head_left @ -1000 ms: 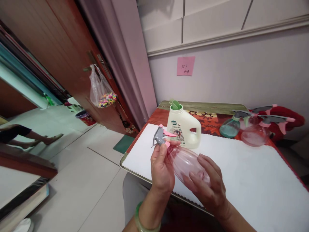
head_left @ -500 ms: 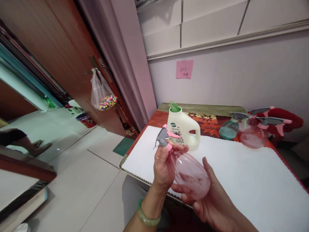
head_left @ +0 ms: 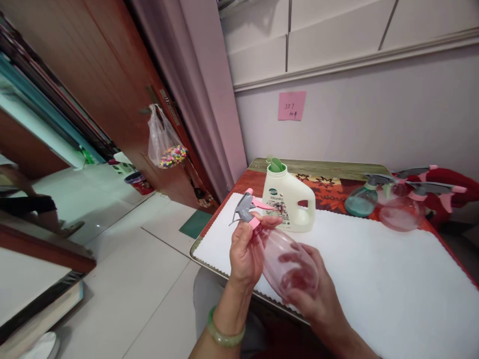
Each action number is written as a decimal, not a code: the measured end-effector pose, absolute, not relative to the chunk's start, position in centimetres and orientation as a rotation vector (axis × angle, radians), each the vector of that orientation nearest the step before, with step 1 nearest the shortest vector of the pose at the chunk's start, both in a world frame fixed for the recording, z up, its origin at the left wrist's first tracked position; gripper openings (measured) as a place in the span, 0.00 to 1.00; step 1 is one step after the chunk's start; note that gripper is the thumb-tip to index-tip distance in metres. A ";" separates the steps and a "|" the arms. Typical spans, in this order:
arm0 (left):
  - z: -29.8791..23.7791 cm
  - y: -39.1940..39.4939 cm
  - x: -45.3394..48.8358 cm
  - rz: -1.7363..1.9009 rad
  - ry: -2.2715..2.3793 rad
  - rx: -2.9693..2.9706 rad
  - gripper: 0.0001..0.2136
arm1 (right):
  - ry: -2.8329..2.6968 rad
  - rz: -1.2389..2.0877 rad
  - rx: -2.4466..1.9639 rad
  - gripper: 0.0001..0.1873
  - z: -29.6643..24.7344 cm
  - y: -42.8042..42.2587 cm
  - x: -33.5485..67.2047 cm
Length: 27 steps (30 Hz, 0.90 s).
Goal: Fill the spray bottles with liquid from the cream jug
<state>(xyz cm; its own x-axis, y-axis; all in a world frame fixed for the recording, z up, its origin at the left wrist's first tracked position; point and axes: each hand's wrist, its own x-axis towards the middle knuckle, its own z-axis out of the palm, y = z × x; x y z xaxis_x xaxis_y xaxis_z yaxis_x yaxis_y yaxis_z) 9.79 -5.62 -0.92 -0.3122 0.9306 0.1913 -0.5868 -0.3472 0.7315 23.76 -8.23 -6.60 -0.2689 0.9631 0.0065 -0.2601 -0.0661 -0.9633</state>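
A clear pink spray bottle point(head_left: 279, 254) with a grey and pink trigger head is held tilted above the table's near edge, its head up and to the left. My left hand point(head_left: 246, 252) is closed around the neck, at the pink collar. My right hand point(head_left: 318, 284) grips the rounded base, fingers behind it and thumb in front. Just beyond the bottle, a cream jug point(head_left: 288, 199) with a handle and a printed label stands upright on the table. Something green point(head_left: 277, 165) sits in the jug's mouth.
Several spray bottles, one teal point(head_left: 361, 200) and one pink point(head_left: 402, 214) among them, stand at the table's back right beside a red object point(head_left: 454, 182). A white mat point(head_left: 374, 269) covers much of the tabletop. Left are a door with a hanging bag point(head_left: 166, 142) and a person's leg point(head_left: 41, 209).
My right hand has wrapped more fully around the bottle's base, its thumb now in front. The bottle has shifted slightly left. The view has turned a little, and the person at left has moved.
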 end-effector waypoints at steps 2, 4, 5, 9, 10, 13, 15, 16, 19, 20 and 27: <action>-0.9 -5.7 9.7 1.819 0.632 0.797 0.14 | -0.830 2.132 -0.803 0.41 -5.2 -8.2 24.1; -0.8 -5.6 9.8 1.822 0.611 0.823 0.14 | -0.526 2.512 -0.729 0.42 -3.9 -8.0 24.5; -0.8 -5.6 9.8 1.831 0.610 0.822 0.13 | -0.446 2.603 -0.697 0.43 -3.5 -7.8 24.7; -1.2 -5.4 9.7 1.857 0.699 0.789 0.15 | -0.547 2.480 -0.663 0.41 -3.5 -7.3 24.6; -1.3 -5.5 9.6 1.842 0.731 0.783 0.17 | -0.635 2.377 -0.668 0.40 -3.7 -7.3 24.5; -1.9 -6.9 9.5 1.692 0.826 0.784 0.31 | -0.940 2.003 -0.690 0.41 -4.6 -6.9 23.6; -2.3 -8.3 9.6 1.560 0.901 0.757 0.40 | -1.156 1.753 -0.690 0.42 -5.2 -6.5 23.0; -2.5 -8.9 9.6 1.519 0.944 0.717 0.42 | -1.279 1.655 -0.695 0.41 -5.6 -6.2 22.7; -3.5 -9.3 8.5 1.539 1.075 0.536 0.40 | -1.695 1.429 -0.823 0.38 -7.0 -5.5 22.5; -3.9 -8.9 7.5 1.566 1.122 0.500 0.38 | -1.796 1.358 -0.913 0.37 -7.6 -5.3 22.7; -8.7 0.3 -3.8 1.550 1.673 0.644 0.39 | -1.687 1.062 -1.388 0.27 -11.1 -2.5 29.8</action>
<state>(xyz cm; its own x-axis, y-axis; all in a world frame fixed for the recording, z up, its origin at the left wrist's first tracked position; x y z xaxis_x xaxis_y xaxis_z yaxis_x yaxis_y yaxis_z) -3.85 0.25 -8.74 -0.5901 0.7855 -0.1867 -0.1265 0.1384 0.9823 29.83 -2.55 -11.14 -0.1835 0.9829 0.0147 0.4117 0.0904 -0.9068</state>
